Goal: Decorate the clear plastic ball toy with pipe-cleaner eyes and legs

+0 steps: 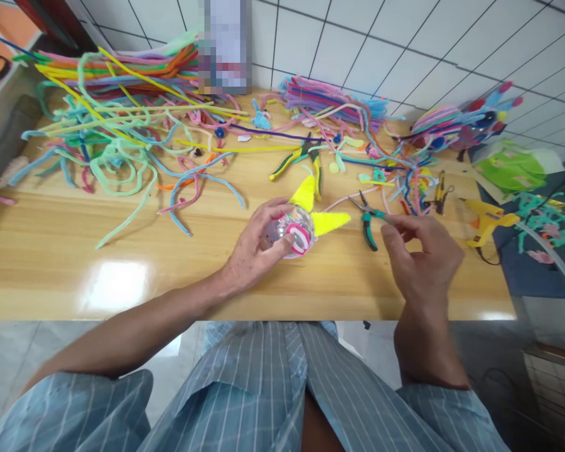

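My left hand (258, 245) is wrapped around a clear, shiny ball (282, 227) just above the wooden table. Two pointed yellow fuzzy pieces (329, 223) stick out from its far right side, and a pink-and-white oval ring (299, 239) sits on its front. To the right, my right hand (421, 254) pinches one handle of the teal-and-black needle-nose pliers (370, 229). Their jaws point away to the upper left and the handles are spread. Whether the pliers rest on the table, I cannot tell.
Yellow-and-black pliers (306, 160) lie behind the ball. A yellow glue gun (487, 221) is at the right edge. Tangled pipe cleaners (117, 163) cover the left back, with bundles (329, 103) along the tiled wall. A green bag (513, 164) lies far right.
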`<move>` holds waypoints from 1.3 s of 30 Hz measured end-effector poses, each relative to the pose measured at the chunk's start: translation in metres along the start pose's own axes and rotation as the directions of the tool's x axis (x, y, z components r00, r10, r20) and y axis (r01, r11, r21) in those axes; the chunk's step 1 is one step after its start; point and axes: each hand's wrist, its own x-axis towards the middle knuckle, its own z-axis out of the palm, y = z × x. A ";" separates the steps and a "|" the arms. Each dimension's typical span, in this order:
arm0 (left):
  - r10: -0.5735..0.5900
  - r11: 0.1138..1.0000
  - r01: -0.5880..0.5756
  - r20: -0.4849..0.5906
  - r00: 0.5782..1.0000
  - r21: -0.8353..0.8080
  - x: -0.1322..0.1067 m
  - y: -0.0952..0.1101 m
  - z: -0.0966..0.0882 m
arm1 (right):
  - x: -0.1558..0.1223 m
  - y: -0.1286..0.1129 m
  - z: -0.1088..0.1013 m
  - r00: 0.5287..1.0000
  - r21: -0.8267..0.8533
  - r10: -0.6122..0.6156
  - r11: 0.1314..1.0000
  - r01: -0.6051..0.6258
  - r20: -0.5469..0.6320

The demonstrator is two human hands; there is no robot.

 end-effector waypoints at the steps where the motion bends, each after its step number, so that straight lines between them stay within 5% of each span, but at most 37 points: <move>1: -0.002 1.000 0.002 0.001 1.000 -0.001 0.000 0.000 0.000 | -0.006 0.008 0.001 0.999 -0.009 0.052 0.999 -0.052 0.009; 8: -0.004 1.000 0.004 -0.013 1.000 0.010 -0.002 -0.004 -0.001 | -0.044 0.047 0.006 0.930 -0.061 0.366 0.930 -0.363 0.047; 14: -0.019 0.999 0.019 -0.023 1.000 -0.036 -0.002 -0.005 0.000 | -0.058 0.070 0.002 0.863 -0.062 0.505 0.862 -0.503 0.015; 21: -0.200 0.964 0.179 -0.096 0.975 -0.194 0.005 -0.003 -0.003 | -0.069 0.074 0.008 0.808 -0.072 0.589 0.806 -0.588 -0.006; 29: -0.259 0.942 0.209 -0.172 0.950 -0.262 0.009 -0.008 -0.009 | -0.067 0.061 0.005 0.842 -0.045 0.539 0.842 -0.538 0.021; 34: -0.257 0.948 0.213 -0.170 0.951 -0.238 0.006 -0.010 -0.010 | -0.062 0.028 0.006 0.944 0.036 0.318 0.946 -0.323 0.091; 39: -0.258 0.948 0.211 -0.187 0.948 -0.238 0.007 -0.013 -0.008 | -0.057 -0.010 0.021 0.984 0.163 0.095 0.979 -0.120 0.153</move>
